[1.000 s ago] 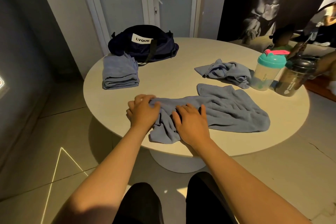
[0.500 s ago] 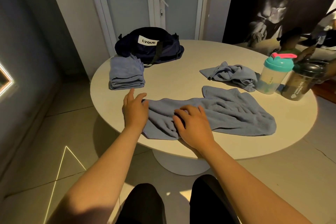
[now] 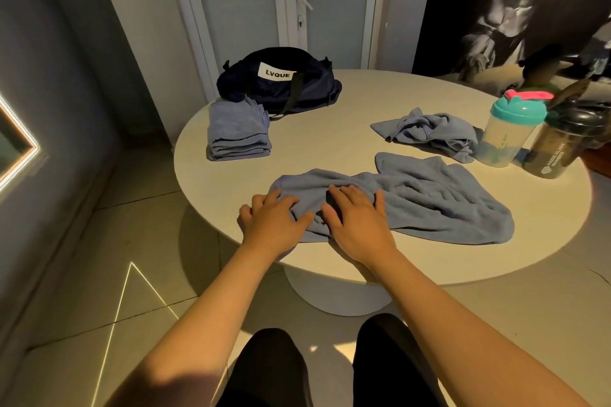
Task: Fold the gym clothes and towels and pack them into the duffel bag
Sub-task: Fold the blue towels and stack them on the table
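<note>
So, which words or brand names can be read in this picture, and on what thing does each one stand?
"LVQUE": white label on the dark navy duffel bag.
Clear shaker bottle with teal lid: print too blurred to read.
Dark shaker bottle with black lid: white print too blurred to read.

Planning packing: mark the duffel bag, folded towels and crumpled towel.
duffel bag [image 3: 317, 89], head view, navy side panel.
folded towels [image 3: 236, 129], head view, top layer.
crumpled towel [image 3: 429, 132], head view, bunched middle.
</note>
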The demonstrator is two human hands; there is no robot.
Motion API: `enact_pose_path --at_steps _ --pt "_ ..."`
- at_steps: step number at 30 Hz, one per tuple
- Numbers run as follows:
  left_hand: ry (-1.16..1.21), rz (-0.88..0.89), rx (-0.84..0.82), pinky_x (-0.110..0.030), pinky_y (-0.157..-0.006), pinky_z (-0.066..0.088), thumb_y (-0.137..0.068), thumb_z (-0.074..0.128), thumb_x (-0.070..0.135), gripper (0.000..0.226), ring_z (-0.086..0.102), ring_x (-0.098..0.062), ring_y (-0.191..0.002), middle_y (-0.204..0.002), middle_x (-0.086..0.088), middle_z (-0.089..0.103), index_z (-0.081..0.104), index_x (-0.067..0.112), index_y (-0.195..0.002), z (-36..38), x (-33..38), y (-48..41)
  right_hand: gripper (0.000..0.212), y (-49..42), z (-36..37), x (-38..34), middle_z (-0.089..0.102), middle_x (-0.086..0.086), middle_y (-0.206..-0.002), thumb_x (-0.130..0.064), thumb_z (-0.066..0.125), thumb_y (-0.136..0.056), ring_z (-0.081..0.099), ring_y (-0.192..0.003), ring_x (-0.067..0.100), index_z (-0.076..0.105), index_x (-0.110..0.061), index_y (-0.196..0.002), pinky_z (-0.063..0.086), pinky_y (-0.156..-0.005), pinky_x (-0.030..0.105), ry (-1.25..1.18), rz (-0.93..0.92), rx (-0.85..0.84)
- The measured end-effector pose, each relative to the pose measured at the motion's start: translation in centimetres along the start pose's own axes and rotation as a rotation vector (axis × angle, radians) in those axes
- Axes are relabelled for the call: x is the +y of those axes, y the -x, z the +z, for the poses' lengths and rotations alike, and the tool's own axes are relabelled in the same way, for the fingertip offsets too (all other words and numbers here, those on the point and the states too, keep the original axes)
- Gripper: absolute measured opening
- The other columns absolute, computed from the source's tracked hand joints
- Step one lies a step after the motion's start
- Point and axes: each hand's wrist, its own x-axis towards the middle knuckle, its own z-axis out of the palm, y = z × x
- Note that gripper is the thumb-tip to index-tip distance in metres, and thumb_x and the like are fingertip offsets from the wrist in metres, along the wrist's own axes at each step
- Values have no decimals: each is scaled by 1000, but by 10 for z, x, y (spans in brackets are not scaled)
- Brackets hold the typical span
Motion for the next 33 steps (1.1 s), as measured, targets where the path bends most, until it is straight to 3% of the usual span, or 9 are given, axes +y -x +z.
enact_pose_path --at_steps 4,8,12,15,19,22,26,30,33 --pt "-97 -24 10 -46 -113 19 -104 30 53 48 30 -25 -141 -164 3 25 47 32 -144 -3 -7 -13 43 2 2 2 60 -2 -109 -54 37 -100 55 -109 22 64 -26 -117 28 -113 49 -16 -130 61" --pt "-81 -221 34 -56 -121 -2 -106 27 52 59 5 -26 -154 -169 -6 -6 28 22 -157 -2 -23 -38 45 1 3 4 58 -2 -116 -54 40 -100 52 -117 20 61 -27 -129 11 -121 52 -3 -148 52" --pt "184 -92 333 -50 -109 30 -103 45 42 36 29 -29 -133 -153 -1 31 52 35 -138 1 -10 -21 49 1 4 3 57 -2 -134 -48 39 -102 50 -128 20 46 -28 -146 8 -123 52 37 -141 11" --pt "265 33 170 -46 -113 28 -100 44 50 37 41 -24 -132 -146 2 45 55 38 -134 9 5 -12 28 -1 4 5 64 4 -113 -28 46 -103 61 -99 28 59 -21 -127 50 -84 42 -105 -94 95" --pt "502 210 114 -43 -120 24 -92 61 56 58 24 -17 -145 -161 21 8 37 47 -144 9 13 -4 23 -7 -3 15 65 6 -110 -22 43 -106 60 -89 23 57 -19 -123 49 -69 37 -430 99 241" --pt "569 309 98 -41 -107 42 -84 76 42 58 42 -22 -128 -145 15 23 42 38 -131 11 14 -8 20 -7 -9 12 66 6 -97 -28 38 -108 61 -80 20 48 -20 -123 48 -62 40 -533 181 294" --pt "601 226 153 -43 -82 52 -97 61 21 9 58 -29 -97 -110 0 53 57 25 -103 14 12 -23 20 -3 -10 11 60 11 -72 -32 36 -108 55 -61 27 46 -19 -119 41 -52 48 -531 159 275" --pt "832 10 210 -52 -81 57 -103 43 35 19 65 -21 -92 -101 2 67 61 39 -108 8 10 -17 21 -4 -4 7 67 5 -101 -33 37 -107 56 -93 26 46 -23 -124 47 -80 48 -400 76 225" --pt "945 -51 265 -50 -87 57 -100 41 38 26 66 -16 -100 -110 10 68 58 50 -116 2 5 -12 25 -2 -2 5 60 -1 -124 -42 41 -104 51 -109 21 48 -27 -123 27 -111 51 -209 -55 188"
